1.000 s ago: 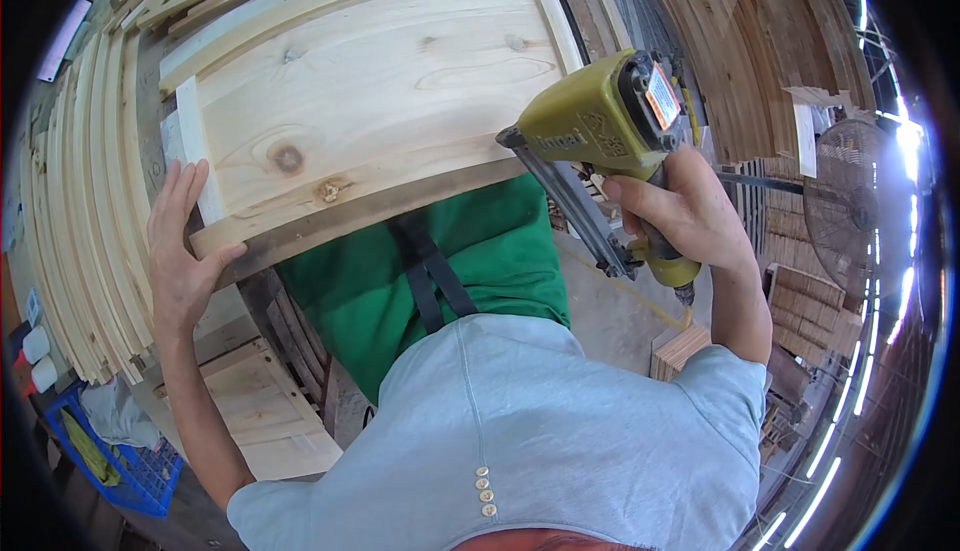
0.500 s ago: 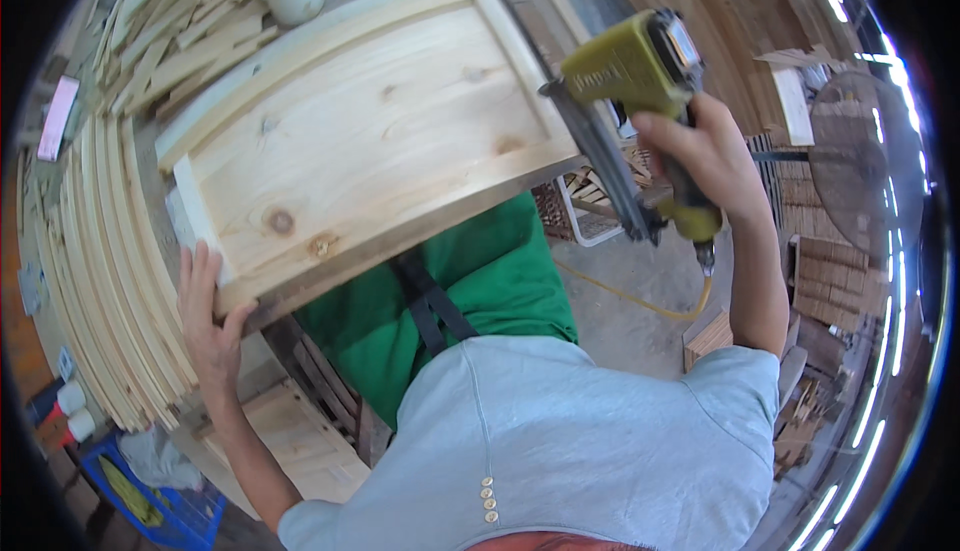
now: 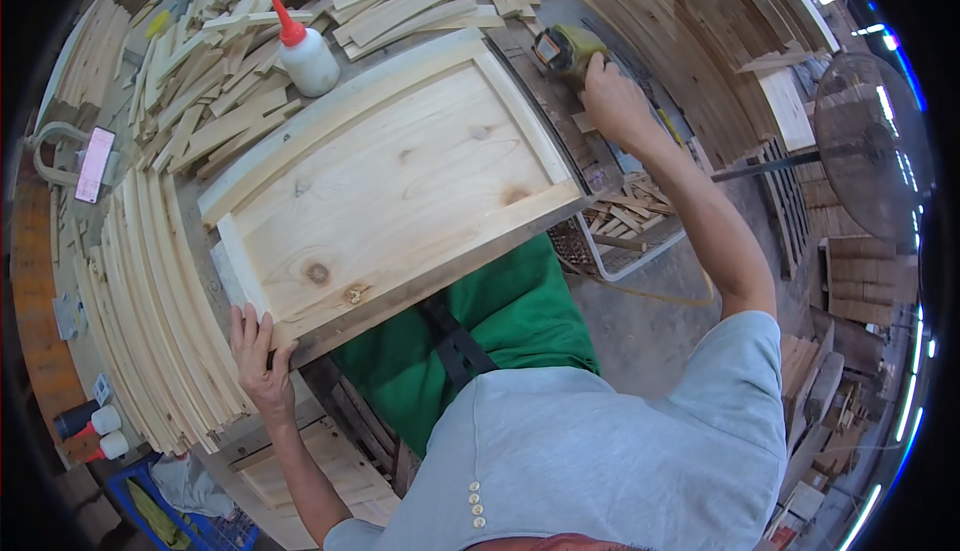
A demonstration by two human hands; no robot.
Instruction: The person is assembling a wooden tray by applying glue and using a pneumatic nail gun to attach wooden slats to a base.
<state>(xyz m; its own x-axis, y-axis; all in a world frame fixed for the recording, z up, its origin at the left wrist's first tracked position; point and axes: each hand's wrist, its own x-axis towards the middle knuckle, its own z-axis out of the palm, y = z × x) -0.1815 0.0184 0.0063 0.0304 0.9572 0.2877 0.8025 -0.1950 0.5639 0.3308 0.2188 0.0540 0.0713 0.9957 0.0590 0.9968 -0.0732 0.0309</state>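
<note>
A pale wooden frame panel [image 3: 400, 181], a knotty board edged with raised strips, lies tilted across the bench and reaches over my lap. My left hand [image 3: 264, 366] rests at its near left corner. The fingers lie stretched along the left end and the thumb touches the near edge. Beyond the panel's far right corner, my right hand [image 3: 612, 101] is closed round an olive-green nail gun [image 3: 570, 54]. The tool sits at the bench's right side, its lower part mostly hidden by my hand and arm.
A white glue bottle [image 3: 308, 63] with a red tip stands behind the panel. Loose wood offcuts [image 3: 410, 1] pile at the back. Long strips [image 3: 150, 321] are stacked at left. A crate of scraps [image 3: 630, 221] and a fan [image 3: 865, 141] are at right.
My right hand has carried the nail gun forward and left, from above the panel's right end to the bench beyond it. My left hand remains at the same panel corner.
</note>
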